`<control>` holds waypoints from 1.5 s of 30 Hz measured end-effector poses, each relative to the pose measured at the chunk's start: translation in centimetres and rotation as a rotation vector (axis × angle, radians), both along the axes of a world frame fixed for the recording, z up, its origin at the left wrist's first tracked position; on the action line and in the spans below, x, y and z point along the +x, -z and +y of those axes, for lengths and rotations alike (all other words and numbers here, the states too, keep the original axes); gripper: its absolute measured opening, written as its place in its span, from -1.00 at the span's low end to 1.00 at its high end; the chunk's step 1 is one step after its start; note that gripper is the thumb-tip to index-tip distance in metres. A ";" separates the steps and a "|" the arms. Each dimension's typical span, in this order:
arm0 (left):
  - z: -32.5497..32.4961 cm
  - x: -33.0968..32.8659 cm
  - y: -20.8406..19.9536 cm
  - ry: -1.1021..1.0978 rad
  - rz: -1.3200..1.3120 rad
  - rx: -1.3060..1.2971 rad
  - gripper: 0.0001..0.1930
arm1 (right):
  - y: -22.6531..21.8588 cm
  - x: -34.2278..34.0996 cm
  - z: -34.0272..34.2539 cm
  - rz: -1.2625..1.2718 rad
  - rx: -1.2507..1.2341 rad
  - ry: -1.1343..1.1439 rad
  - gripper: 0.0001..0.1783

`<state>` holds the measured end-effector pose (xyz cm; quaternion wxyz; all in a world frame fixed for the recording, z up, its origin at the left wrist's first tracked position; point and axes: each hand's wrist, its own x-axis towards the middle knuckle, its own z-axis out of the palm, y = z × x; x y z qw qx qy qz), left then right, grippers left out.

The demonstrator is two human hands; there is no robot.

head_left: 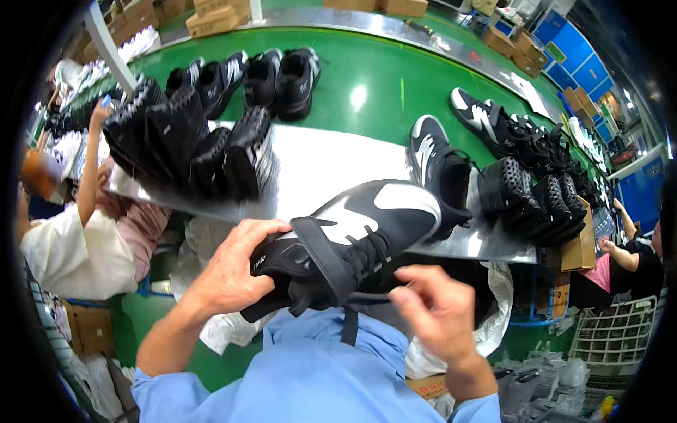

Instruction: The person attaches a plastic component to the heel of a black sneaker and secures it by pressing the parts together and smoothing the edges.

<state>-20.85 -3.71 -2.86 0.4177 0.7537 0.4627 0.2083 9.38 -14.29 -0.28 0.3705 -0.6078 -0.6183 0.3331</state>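
Clasping the black-and-white shoe (356, 224) near its heel between thumb and fingers, your left hand (236, 271) presumably steadies it with strap (326, 262) and laces (369, 248) facing you, while its midsection lies just beside your right hand (443, 310), whose bent fingers stand slightly parted, any hold on the strap being impossible to tell.
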 end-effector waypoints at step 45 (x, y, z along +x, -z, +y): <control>-0.8 -5.2 1.0 0.377 0.256 -0.347 -0.17 | -0.5 -5.3 3.5 -0.157 0.157 -0.343 -0.84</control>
